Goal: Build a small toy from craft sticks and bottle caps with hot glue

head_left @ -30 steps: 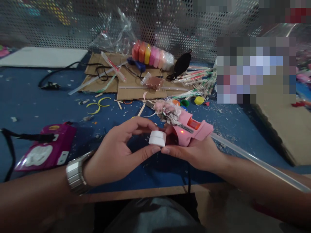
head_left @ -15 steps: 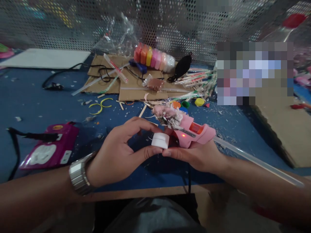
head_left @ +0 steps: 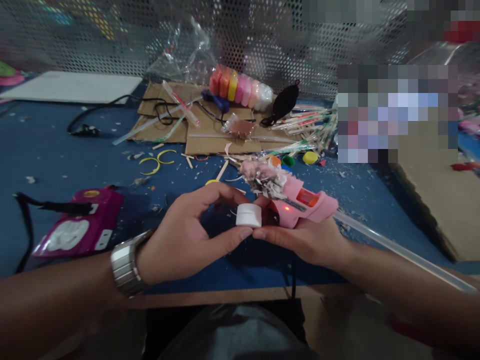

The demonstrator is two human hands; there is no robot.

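Between the thumb and fingers of my left hand (head_left: 183, 232) is a small white cylindrical piece (head_left: 248, 215), near the middle of the view. My right hand (head_left: 313, 237) is wrapped round a pink glue gun (head_left: 309, 202), its red light lit and a clear glue stick (head_left: 397, 245) running out of its back. The right thumb tip and fingers also meet the white piece's right side. Grey and white scraps cling to the gun's front end. My left wrist wears a metal watch.
A purple box (head_left: 80, 222) with a black cable lies at left. Behind my hands are cardboard sheets (head_left: 221, 142), coloured clay packs (head_left: 240, 90), straws (head_left: 307, 122) and yellow rings (head_left: 157, 161). A cardboard piece (head_left: 431, 185) stands at right, near a white board (head_left: 71, 87) far left.
The whole view has shifted slightly, with objects a little further right. A yellow curved piece now shows above my left fingers. The grips look the same.
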